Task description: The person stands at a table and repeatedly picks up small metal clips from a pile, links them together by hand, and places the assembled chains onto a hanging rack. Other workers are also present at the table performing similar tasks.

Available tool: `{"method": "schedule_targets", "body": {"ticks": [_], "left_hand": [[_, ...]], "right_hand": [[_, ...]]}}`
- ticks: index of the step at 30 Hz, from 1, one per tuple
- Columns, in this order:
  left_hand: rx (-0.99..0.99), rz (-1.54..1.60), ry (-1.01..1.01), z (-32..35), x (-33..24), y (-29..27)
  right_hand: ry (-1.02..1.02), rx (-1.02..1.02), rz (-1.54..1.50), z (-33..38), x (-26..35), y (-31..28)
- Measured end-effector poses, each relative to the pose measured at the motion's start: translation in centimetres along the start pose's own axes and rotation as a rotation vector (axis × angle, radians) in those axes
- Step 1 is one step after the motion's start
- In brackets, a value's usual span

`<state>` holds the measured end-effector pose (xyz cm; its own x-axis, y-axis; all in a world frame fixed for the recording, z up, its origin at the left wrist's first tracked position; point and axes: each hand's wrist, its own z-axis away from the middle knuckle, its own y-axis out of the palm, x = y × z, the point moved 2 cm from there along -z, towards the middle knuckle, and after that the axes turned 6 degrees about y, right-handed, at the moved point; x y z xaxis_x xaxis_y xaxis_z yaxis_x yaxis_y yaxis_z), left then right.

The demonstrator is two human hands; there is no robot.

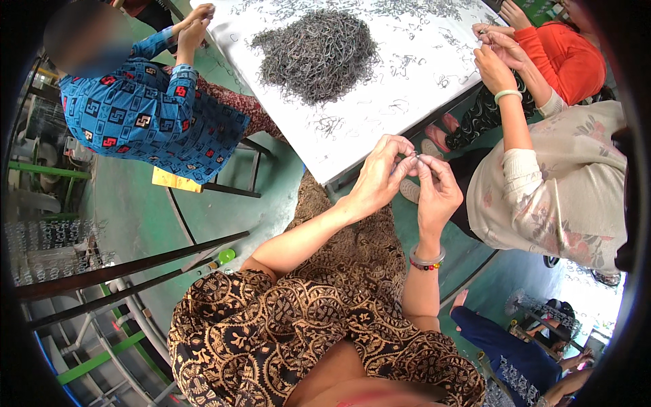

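My left hand [381, 175] and my right hand [437, 190] meet fingertip to fingertip just off the near corner of the white table [359, 146]. Between them they pinch a small grey metal wire piece [414, 157]. A big heap of the same grey wire pieces [319, 53] lies in the middle of the table, with loose ones scattered around it. My right wrist wears a beaded bracelet [427, 261].
A person in a blue patterned top [146, 115] works at the table's left edge. Two people sit on the right, one in orange [569, 57], one in a pale floral top [549, 190]. Metal racks and bars [102, 271] stand at lower left on the green floor.
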<state>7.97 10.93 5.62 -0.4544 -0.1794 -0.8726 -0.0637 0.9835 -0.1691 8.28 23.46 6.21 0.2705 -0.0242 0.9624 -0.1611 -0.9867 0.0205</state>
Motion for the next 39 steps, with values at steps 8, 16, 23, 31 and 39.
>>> {"method": "schedule_targets", "body": {"ticks": [8, 16, 23, 31, 39], "left_hand": [[-0.017, 0.106, -0.019, -0.3, 0.0, -0.3], [0.021, 0.103, -0.091, -0.7, 1.4, -1.9], [0.022, 0.124, -0.144, -0.5, 1.8, -2.4], [0.007, 0.097, -0.107, -0.2, 2.1, -1.2], [0.040, 0.179, -0.182, -0.4, 0.6, 0.0]], "right_hand": [[-0.073, 0.061, 0.105, -2.2, 0.7, 0.0], [-0.061, 0.188, 0.482, -17.7, -10.0, 4.9], [-0.074, 0.170, 0.926, -23.4, -17.0, 6.8], [0.462, 0.087, -0.092, -12.9, -7.0, 1.1], [0.258, 0.122, -0.082, -1.8, 2.4, -1.1]]}}
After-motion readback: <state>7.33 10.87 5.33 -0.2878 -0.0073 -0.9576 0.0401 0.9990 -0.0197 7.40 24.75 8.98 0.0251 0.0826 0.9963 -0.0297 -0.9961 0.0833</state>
